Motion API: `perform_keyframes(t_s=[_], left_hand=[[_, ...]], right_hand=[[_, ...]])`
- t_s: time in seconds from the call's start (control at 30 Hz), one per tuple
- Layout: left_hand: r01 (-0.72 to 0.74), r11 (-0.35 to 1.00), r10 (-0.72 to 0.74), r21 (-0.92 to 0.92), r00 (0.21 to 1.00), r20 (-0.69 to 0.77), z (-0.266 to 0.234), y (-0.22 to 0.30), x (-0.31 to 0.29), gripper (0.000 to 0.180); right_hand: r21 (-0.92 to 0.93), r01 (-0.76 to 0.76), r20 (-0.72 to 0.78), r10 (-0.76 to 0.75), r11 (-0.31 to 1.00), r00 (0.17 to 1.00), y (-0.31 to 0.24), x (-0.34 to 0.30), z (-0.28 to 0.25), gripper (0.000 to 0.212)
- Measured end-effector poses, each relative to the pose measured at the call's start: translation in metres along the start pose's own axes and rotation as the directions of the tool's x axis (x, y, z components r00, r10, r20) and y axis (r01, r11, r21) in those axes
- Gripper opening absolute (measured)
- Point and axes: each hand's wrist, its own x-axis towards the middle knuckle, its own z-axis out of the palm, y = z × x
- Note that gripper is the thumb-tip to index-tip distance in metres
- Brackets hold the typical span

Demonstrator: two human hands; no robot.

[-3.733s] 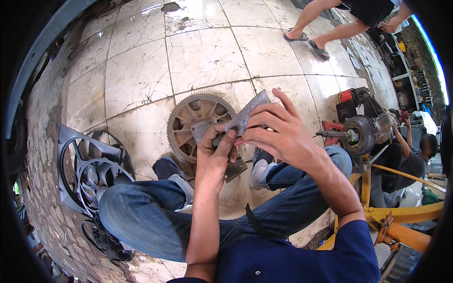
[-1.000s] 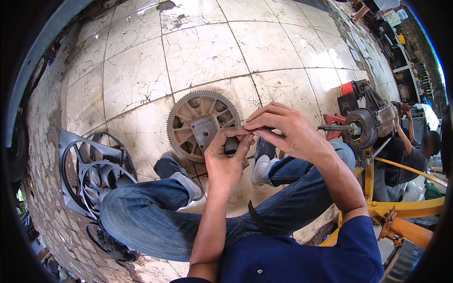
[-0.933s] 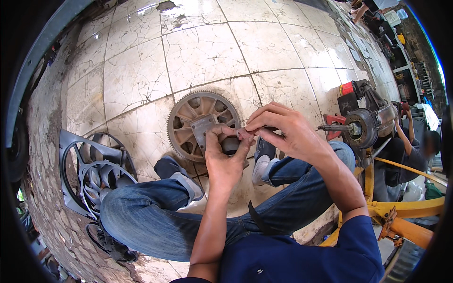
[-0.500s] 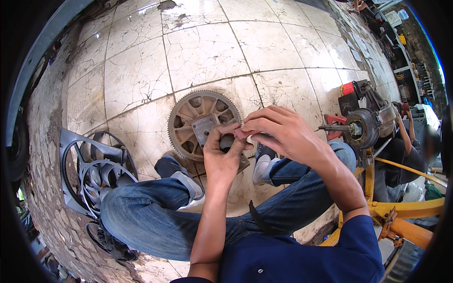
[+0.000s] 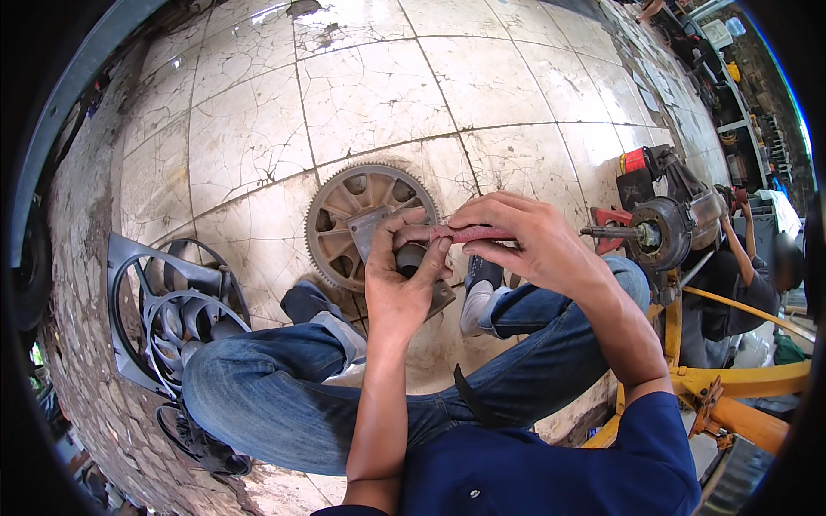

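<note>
A narrow reddish strip (image 5: 478,233), its material unclear, stretches between my two hands. My left hand (image 5: 399,288) pinches its left end between thumb and fingers. Closed on the right part of the strip is my right hand (image 5: 538,241), thumb below and fingers above. Beneath the hands a toothed flywheel (image 5: 337,193) lies flat on the tiles, its ring of teeth facing outward. On it rests a grey metal plate (image 5: 366,230), partly hidden by my left hand. A dark round part (image 5: 410,258) shows between my left thumb and fingers; whether I touch it is hidden.
A grey fan shroud (image 5: 129,318) with a bladed fan (image 5: 185,327) lies at the left. On the right stand a greasy hub and shaft assembly (image 5: 658,232) and a yellow frame (image 5: 731,383). Another person (image 5: 740,275) crouches behind them. My jeans-clad legs (image 5: 267,387) flank the work.
My right hand has shifted slightly right, and more of the reddish strip now shows between the hands. My left fingers have moved a little to the left and up.
</note>
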Motion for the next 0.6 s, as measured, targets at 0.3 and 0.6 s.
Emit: perform_keyframes(t_s=[0.3, 0.6], left_hand=[[0.049, 0.999, -0.049, 0.010, 0.999, 0.014, -0.003, -0.001, 0.001, 0.027], [0.046, 0.990, -0.051, -0.134, 0.998, -0.033, 0.003, 0.004, -0.002, 0.037]], right_hand=[[-0.181, 0.137, -0.083, -0.154, 0.974, 0.985, 0.007, -0.001, 0.005, 0.028], [0.144, -0.120, -0.083, 0.133, 0.982, 0.988, 0.002, -0.002, 0.007, 0.035]])
